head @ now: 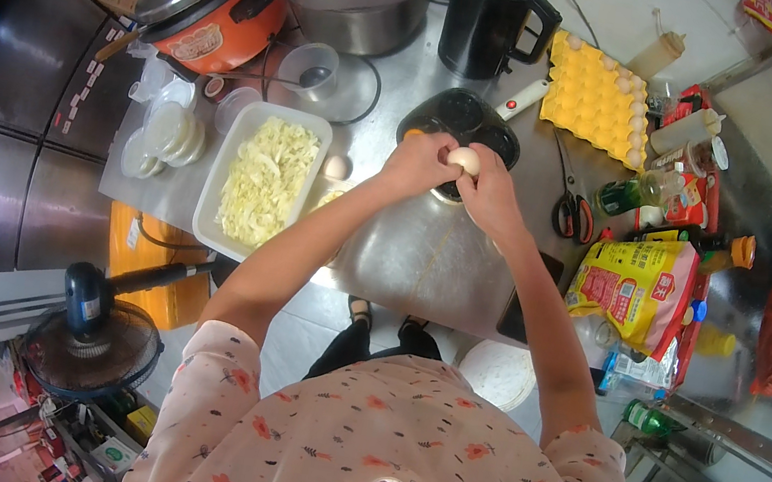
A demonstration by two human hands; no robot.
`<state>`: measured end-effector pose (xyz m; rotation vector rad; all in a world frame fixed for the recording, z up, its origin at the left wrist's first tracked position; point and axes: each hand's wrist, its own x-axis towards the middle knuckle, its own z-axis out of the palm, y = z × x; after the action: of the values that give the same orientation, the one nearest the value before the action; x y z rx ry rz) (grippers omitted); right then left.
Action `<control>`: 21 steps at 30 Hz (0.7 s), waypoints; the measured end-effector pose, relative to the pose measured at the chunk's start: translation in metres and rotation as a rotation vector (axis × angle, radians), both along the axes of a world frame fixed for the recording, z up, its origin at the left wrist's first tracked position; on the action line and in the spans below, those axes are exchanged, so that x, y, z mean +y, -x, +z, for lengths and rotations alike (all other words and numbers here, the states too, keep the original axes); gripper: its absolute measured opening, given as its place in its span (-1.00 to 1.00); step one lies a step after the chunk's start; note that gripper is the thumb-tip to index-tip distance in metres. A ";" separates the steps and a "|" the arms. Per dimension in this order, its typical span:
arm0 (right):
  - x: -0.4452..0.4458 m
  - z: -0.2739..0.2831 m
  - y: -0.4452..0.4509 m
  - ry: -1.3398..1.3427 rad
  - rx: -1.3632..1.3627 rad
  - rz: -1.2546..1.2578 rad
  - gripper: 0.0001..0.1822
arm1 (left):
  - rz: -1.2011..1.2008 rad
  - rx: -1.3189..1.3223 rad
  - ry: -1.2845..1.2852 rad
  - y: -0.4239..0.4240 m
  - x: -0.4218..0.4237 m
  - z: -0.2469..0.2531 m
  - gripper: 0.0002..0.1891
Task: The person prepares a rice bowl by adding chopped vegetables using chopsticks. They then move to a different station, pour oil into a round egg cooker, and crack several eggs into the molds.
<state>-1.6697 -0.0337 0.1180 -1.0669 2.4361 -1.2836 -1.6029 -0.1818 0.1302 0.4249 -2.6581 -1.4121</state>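
Between the fingertips of my left hand (423, 161) and my right hand (491, 191) is a pale egg (465, 160). Both hands grip it over the near side of a black egg pan (456, 107) with several round wells and a white handle (524, 99). Something orange, like an egg yolk (414, 133), shows in the pan's left well, partly covered by my left hand. Left of my forearm, a second egg (336, 167) rests beside a white plastic tub (204, 212) of shredded cabbage (265, 180). A small container (335, 191) is half hidden by that forearm.
A black electric kettle (483, 18) and a yellow egg tray (588, 91) stand behind the pan. Scissors (572, 202) lie to the right, near a yellow-pink bag (632, 287) and several bottles. An orange pot (230, 27), a pressure cooker (359, 6) and plastic lids (168, 131) occupy the left.
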 end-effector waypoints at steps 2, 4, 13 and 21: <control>-0.002 -0.003 0.003 -0.020 -0.004 0.010 -0.53 | -0.002 0.010 -0.010 0.002 -0.001 -0.001 -0.66; -0.004 -0.003 0.005 -0.054 0.021 0.011 -0.53 | 0.006 0.020 -0.004 0.004 -0.003 -0.005 -0.66; 0.002 -0.005 0.013 -0.001 -0.114 0.090 -0.56 | 0.003 -0.108 -0.284 0.011 -0.014 -0.018 -0.72; 0.000 -0.004 0.014 -0.049 0.000 0.105 -0.57 | 0.029 -0.146 -0.288 0.014 -0.010 -0.011 -0.76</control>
<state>-1.6838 -0.0336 0.1142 -1.1656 2.3644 -1.1849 -1.6172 -0.1917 0.1191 0.6112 -2.5477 -1.8284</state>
